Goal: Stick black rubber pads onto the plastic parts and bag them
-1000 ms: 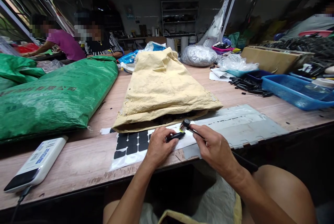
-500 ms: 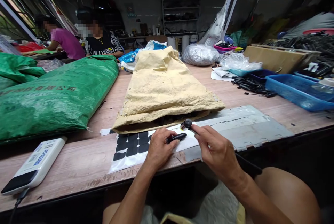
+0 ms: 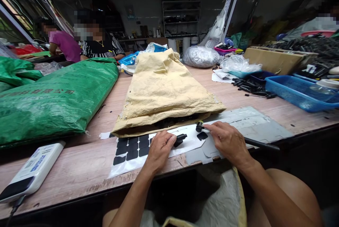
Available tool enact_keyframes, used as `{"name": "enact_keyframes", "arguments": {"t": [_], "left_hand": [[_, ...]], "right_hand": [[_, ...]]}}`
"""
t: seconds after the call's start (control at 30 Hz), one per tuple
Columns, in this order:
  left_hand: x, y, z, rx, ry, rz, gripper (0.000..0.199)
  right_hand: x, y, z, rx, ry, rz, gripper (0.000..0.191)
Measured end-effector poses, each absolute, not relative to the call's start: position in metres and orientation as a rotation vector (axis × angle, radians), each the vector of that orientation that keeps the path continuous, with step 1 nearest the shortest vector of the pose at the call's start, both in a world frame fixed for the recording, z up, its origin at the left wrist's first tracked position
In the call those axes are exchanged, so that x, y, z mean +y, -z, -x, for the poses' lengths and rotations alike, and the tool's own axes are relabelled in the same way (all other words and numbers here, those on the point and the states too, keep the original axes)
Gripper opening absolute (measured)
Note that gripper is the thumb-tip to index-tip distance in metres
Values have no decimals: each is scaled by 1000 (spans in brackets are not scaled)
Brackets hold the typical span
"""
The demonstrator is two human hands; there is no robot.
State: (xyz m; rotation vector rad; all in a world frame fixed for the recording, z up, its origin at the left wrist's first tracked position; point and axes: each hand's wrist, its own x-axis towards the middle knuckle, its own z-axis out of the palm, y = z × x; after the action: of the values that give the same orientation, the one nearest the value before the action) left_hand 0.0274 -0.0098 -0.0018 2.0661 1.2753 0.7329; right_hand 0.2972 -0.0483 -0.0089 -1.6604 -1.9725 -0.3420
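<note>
My left hand (image 3: 160, 149) rests on a white sheet bearing rows of black rounded squares (image 3: 132, 150), its thumb and fingers closed on a short black tube-like part (image 3: 180, 140). To its right, my right hand (image 3: 229, 142) grips a small mallet (image 3: 262, 144), whose black handle sticks out to the right behind the hand. The mallet's dark head (image 3: 199, 126) has a yellowish face and sits just above the white sheet. A single black square (image 3: 202, 136) lies below the head. Behind both hands is the open mouth of a tan sack (image 3: 169, 89), dark inside.
A green sack (image 3: 58, 96) and a white power bank (image 3: 34, 168) with a cable lie left. A grey sheet (image 3: 254, 124) covers the table edge at right. Further right are black parts (image 3: 250, 86) and a blue tray (image 3: 299, 93). Two people sit across at left.
The mallet has tipped over, its head a little further right and its handle now showing at right. The lone black square has come into sight. The view has shifted slightly.
</note>
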Motion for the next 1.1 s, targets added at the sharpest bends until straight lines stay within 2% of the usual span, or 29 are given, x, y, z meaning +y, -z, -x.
{"name": "enact_keyframes", "arguments": {"t": [0.17,0.27,0.47,0.67,0.73,0.83,1.1], "left_hand": [[-9,2,-28,1292,-696,-2081,45],[-9,2,-28,1287,-688,-2083,47],[-11,2,-26,1264,-662,-2123,47],[-14,-2,-25,1234,-670,-2111,49],[-14,-3,-24,1216,-692,-2078,45],[-15,-1,-24,1227,-727,-2043,23],[-15,4,-23,1236,-784,-1991,22]], "right_hand": [[-41,24,-312,-1935,349,1667,42],[-46,14,-297,-1862,356,1630,35],[-49,-16,-246,-2086,-79,1229,44],[-30,-4,-230,-2176,-312,1236,12],[-26,1,-231,-2152,-350,1256,12],[-25,5,-232,-2125,-368,1295,15],[-32,3,-230,-2126,-327,1218,20]]}}
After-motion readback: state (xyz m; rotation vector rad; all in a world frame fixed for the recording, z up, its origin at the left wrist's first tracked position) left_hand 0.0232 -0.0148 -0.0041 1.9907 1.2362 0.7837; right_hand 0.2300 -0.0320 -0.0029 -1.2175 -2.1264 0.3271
